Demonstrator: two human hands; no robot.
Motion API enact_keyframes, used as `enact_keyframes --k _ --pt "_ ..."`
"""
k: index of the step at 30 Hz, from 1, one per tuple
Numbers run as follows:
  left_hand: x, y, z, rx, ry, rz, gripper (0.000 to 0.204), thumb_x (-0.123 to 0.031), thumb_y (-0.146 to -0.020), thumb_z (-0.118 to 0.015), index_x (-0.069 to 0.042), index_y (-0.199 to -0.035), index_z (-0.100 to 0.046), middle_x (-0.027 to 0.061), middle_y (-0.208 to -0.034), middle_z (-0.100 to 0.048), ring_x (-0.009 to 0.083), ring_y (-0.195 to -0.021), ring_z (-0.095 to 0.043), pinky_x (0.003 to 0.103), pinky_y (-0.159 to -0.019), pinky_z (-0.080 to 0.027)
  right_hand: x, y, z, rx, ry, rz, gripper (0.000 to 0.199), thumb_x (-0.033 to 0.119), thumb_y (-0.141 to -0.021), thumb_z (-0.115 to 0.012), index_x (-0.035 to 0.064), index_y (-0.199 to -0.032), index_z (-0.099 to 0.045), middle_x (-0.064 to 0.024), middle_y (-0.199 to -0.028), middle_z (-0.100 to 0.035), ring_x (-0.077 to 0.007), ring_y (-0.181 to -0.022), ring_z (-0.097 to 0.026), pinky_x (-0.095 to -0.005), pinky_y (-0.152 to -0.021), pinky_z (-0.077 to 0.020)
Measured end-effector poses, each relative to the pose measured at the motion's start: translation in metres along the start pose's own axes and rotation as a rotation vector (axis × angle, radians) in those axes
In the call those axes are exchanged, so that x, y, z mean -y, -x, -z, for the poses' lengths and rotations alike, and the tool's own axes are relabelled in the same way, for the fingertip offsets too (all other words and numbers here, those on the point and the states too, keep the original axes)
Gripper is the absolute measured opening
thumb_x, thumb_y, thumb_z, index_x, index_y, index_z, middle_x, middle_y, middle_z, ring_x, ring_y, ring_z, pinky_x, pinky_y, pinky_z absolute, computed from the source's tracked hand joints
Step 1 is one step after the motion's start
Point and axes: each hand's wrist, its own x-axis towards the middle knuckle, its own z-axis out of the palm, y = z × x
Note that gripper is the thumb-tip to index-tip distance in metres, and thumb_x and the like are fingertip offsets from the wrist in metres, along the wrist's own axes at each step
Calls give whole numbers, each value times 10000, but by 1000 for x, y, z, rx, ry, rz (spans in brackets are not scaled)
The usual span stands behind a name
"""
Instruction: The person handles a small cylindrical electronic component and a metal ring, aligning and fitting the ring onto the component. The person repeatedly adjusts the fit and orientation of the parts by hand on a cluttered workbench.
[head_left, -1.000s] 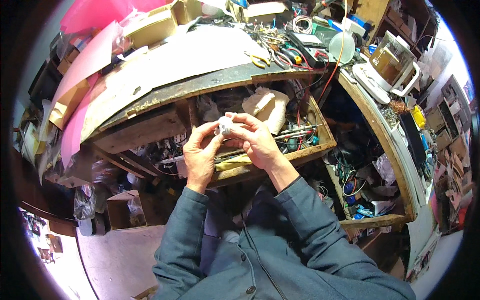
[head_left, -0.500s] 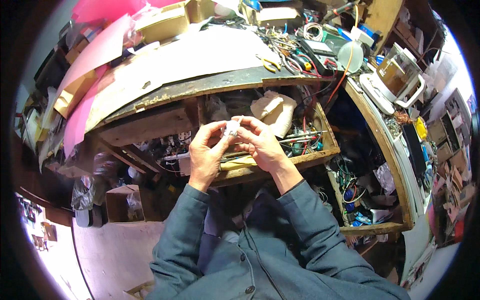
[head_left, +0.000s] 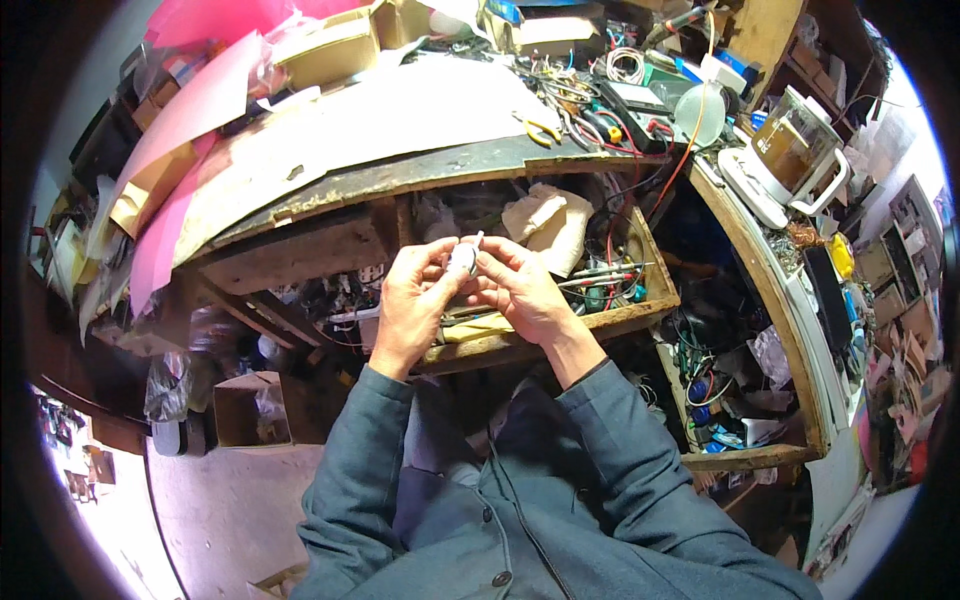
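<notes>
My left hand [head_left: 412,305] and my right hand [head_left: 522,290] meet above an open wooden drawer [head_left: 560,335] under the workbench. Together they pinch a small round whitish part [head_left: 463,258] between the fingertips; a thin white stub sticks up from it. The part is too small to tell more. Both forearms wear grey-blue sleeves and come in from the lower edge. Below the hands, the drawer holds screwdrivers, wires and crumpled beige paper [head_left: 548,222].
The workbench top [head_left: 400,120] carries a pale sheet, yellow-handled pliers [head_left: 540,127], tangled cables and cardboard boxes. A glass kettle [head_left: 795,150] stands on the right shelf. Pink sheets [head_left: 190,110] lean at the left. A cardboard box [head_left: 240,410] sits on the floor.
The two hands stay together on the small part over the drawer; the fingers have shifted slightly around it. The view has drifted a little.
</notes>
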Motion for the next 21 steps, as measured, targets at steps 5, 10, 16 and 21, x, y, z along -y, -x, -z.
enact_keyframes --k 5,10,16,21 --pt "-6 0 2 -11 123 72 372 -109 -928 -732 8 -1264 -626 90 -1139 -693 148 -996 -672 276 -861 -551 0 0 0 -6 -11 -25 296 198 -1014 -622 45 -1266 -597 -62 -1077 -685 -143 -859 -704 -284 -726 -602" --pt "-11 -2 7 14 183 114 375 -131 -916 -746 26 -1242 -647 101 -1126 -700 157 -997 -676 296 -839 -564 2 1 -2 -20 -15 -46 292 226 -1011 -629 52 -1244 -599 -59 -1032 -697 -148 -851 -707 -281 -722 -596" --pt "-7 -6 14 14 334 212 341 -136 -920 -739 14 -1216 -662 86 -1124 -708 146 -945 -675 301 -818 -537 1 0 -1 -15 -17 -45 290 241 -1011 -631 56 -1231 -598 -55 -1026 -692 -145 -850 -703 -288 -727 -592" --pt "-7 -6 15 20 343 227 363 -130 -934 -718 17 -1256 -636 92 -1125 -700 151 -925 -675 306 -816 -545 1 0 1 -23 -23 -67 308 241 -1017 -617 57 -1262 -586 -62 -1049 -698 -161 -875 -707 -297 -758 -601"
